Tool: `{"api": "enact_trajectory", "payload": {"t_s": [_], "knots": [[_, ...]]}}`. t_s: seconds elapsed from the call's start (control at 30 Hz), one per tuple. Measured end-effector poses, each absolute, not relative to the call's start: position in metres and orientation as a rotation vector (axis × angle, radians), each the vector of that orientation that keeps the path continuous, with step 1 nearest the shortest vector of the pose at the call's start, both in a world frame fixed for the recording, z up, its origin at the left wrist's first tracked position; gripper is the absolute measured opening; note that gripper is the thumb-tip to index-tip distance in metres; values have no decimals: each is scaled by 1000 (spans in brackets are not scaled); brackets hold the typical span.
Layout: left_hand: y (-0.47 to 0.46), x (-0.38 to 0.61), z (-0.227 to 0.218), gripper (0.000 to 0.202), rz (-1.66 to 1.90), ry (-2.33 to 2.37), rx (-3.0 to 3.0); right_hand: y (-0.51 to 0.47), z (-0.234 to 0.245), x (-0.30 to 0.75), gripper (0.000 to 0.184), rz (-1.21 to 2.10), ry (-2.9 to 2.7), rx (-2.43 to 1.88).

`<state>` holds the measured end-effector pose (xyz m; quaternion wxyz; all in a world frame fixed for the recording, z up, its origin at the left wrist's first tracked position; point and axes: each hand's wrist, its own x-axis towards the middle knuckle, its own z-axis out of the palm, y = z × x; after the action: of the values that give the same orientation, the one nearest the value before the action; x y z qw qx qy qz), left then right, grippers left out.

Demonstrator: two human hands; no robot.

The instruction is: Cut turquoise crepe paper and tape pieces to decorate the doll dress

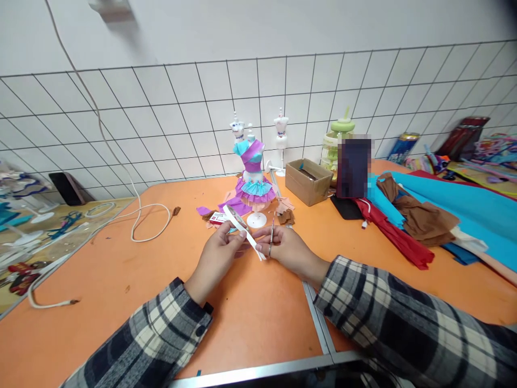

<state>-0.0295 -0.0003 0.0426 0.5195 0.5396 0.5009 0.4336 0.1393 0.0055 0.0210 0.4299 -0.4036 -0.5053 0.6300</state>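
Note:
My left hand point(224, 245) is closed on a roll of white tape point(231, 215), tilted and seen nearly edge-on. A white strip runs from the roll down to my right hand point(283, 248), whose fingers pinch near the strip's loose end. A slim pointed metal tool point(272, 229), like small scissors, stands up from those same fingers; its lower part is mostly hidden. Just beyond both hands is a mini dress form point(253, 170) in a purple and turquoise ruffled outfit, on a round white base point(256, 220). Purple and brown fabric scraps point(286, 216) and a small red-and-white box point(219, 217) lie around it.
Two bare white dress forms point(281, 129) stand behind. Rightward are a cardboard box point(308, 183), a green cup point(342, 129), a propped phone point(354, 167) and heaped fabrics point(424, 215). A white cable point(139, 215) curls on the orange table point(161, 264) at left.

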Motion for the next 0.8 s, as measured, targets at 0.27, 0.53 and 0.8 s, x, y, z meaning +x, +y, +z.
{"api": "enact_trajectory", "payload": {"t_s": [0.27,0.53,0.8], "knots": [[-8,-22,40,56,1098,964,1094,4,23,140,36,1570,-1223,-1018],[-3,-21,37,69,1177,1066,1213,2,26,139,21,1365,-1383,-1058],[-9,-21,45,59,1132,1084,1201,7,19,143,13,1172,-1566,-1140]]}}
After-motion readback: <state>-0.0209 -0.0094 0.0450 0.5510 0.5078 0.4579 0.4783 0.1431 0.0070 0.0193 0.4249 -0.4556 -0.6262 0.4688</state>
